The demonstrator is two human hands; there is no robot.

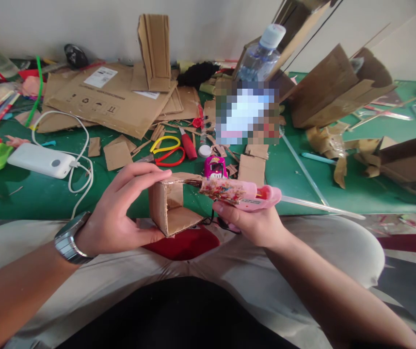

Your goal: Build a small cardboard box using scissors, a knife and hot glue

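Note:
A small open cardboard box point(158, 208) is gripped in my left hand point(117, 213), fingers over its top edge and thumb under its lower edge. My right hand point(255, 223) is closed around a pink hot glue gun point(242, 194), whose dirty nozzle points left at the box's upper edge. From the gun's rear sticks a clear glue stick point(324, 207). Just beyond the gun sits a magenta toy car point(215, 167). Scissors with yellow and red handles point(169, 154) lie behind the box, beside a red-handled knife point(188, 145).
A white power bank point(42, 160) with a cable lies at the left. Flattened cardboard point(109, 106) covers the back of the green table point(120, 206). A water bottle point(261, 58) stands behind a blurred patch. Cardboard boxes point(324, 97) and scraps fill the right side.

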